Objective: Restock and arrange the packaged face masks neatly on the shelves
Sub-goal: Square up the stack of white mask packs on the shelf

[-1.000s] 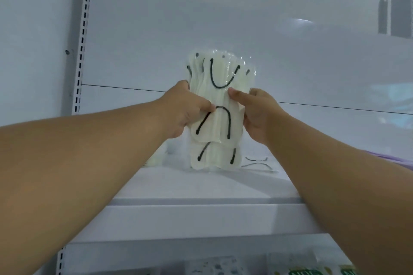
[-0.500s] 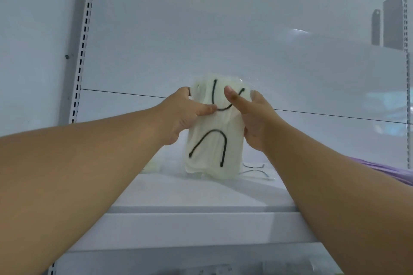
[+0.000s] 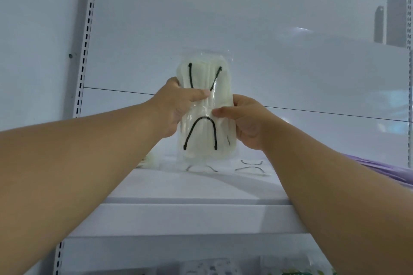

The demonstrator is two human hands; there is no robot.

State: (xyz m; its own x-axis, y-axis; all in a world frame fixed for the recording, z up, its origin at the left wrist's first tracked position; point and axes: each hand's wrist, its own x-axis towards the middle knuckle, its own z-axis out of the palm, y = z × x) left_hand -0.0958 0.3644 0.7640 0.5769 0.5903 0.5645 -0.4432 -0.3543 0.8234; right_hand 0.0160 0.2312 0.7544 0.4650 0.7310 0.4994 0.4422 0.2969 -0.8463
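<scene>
Pack (image 3: 206,116) of pale masks is standing upright on the white shelf (image 3: 192,190), near the back wall. Both hands are gripping it by the sides: left hand (image 3: 176,107) with the thumb pressing across the front, right hand (image 3: 245,121) pinching lower, fingers curling behind. I think the person is steadying it so it is standing straight. Purple packs (image 3: 377,168) are lying well apart, at right.

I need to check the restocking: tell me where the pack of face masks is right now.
In the head view the pack of face masks stands upright at centre, above the white shelf, gripped between the left hand and the right hand.
</scene>
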